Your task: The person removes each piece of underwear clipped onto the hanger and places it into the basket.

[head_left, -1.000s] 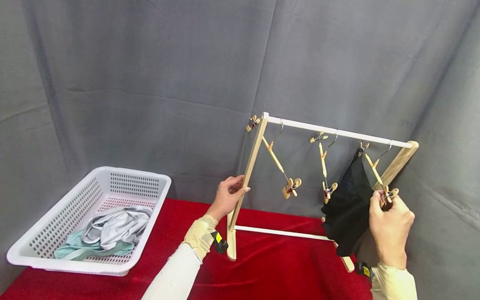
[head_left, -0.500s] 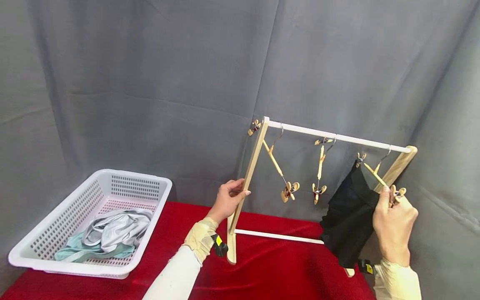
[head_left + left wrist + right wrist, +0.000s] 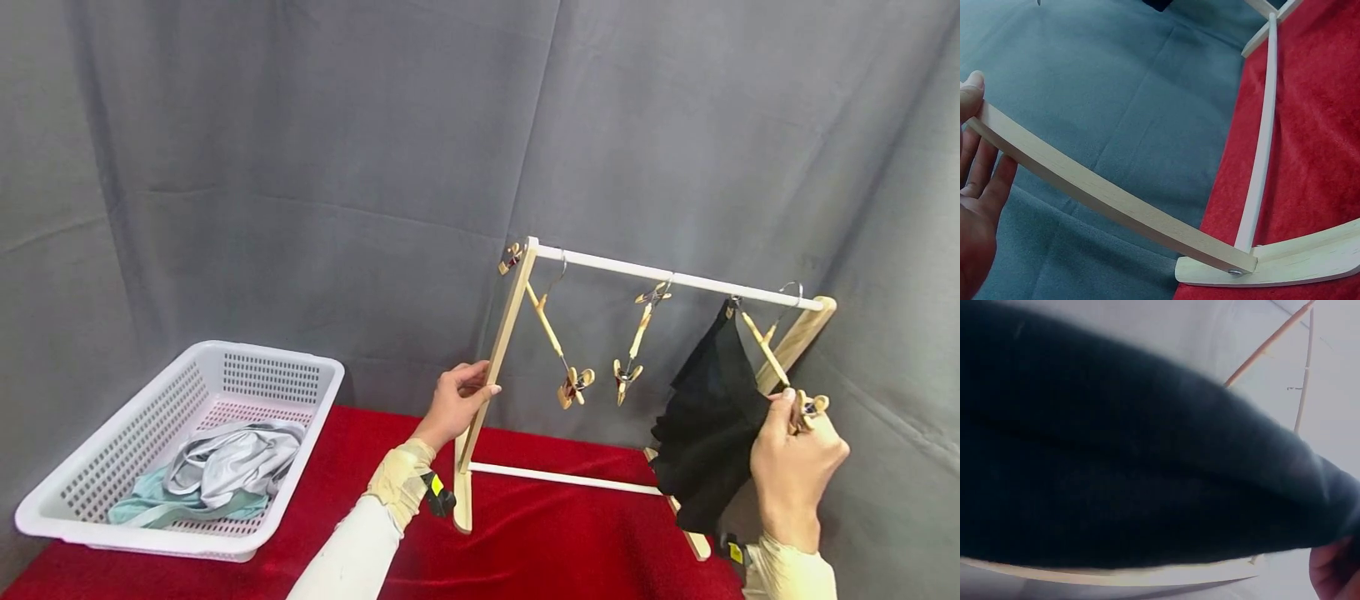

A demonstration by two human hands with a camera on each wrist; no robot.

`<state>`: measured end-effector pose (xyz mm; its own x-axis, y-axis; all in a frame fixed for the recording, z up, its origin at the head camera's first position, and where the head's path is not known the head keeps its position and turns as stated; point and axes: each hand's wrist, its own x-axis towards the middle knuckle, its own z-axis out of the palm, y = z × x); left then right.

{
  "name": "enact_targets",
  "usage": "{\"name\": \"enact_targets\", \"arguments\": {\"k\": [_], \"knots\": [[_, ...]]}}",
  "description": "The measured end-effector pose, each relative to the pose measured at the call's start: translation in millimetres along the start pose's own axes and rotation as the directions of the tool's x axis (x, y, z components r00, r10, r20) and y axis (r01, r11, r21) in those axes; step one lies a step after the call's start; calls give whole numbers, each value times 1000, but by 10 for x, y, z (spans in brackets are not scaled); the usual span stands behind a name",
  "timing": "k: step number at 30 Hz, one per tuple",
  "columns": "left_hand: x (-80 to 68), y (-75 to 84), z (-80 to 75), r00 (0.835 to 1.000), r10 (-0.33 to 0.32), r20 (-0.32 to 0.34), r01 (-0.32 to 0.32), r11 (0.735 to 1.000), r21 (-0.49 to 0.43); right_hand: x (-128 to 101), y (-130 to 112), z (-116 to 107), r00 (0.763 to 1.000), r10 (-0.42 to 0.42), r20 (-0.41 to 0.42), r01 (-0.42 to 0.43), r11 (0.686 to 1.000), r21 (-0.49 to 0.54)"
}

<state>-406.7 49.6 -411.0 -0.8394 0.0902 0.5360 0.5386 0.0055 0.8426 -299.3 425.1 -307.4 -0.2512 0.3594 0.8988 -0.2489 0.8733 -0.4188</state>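
Observation:
My left hand [image 3: 459, 402] pinches the left upright [image 3: 504, 342] of a small wooden clothes rack, thumb on one side and fingers on the other; the left wrist view shows this hand [image 3: 982, 187] at the frame's left edge. My right hand [image 3: 797, 467] grips the near end of the rightmost clip hanger [image 3: 767, 350], around its wooden clip [image 3: 810, 406]. From that hanger hangs a black skirt [image 3: 708, 425] with a wavy hem, its far corner at the other clip [image 3: 733, 305]. Dark cloth [image 3: 1116, 444] fills most of the right wrist view, hiding much of the hand.
Two more clip hangers, one at the left [image 3: 545, 321] and one in the middle [image 3: 640, 333], hang bare from the white top rail [image 3: 615, 265]. A white basket [image 3: 330, 392] with grey and teal clothes [image 3: 232, 462] stands left on the red cloth [image 3: 562, 533]. Grey curtain [image 3: 337, 125] stands close behind.
My right hand has moved slightly right and down with the hanger's near end. The hanger and skirt have swung, and the middle hanger has turned. The left hand stays on the upright.

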Motion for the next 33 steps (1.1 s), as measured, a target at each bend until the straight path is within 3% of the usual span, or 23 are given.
{"name": "enact_targets", "arguments": {"k": [4,7,18,25,30,33], "knots": [[18,-35,-26,1000,8,10,-8,1000,-2,-182,-1,-101,1000,-14,-7,14,1000,3],[74,-192,-30,1000,4,20,-4,1000,8,-327,40,-144,1000,-24,-12,24,1000,8],[63,-135,-25,998,-41,41,39,998,45,-896,223,-245,999,41,10,-42,998,55],[85,-111,-23,997,-53,57,51,998,43,-1164,259,-358,1000,3,-4,-3,994,110],[62,-103,-50,996,-72,62,65,993,99,-1302,250,-415,1000,-7,-1,7,986,168],[23,-56,-86,992,-96,80,82,983,163,-1365,236,-447,999,12,49,-22,980,196]]}}
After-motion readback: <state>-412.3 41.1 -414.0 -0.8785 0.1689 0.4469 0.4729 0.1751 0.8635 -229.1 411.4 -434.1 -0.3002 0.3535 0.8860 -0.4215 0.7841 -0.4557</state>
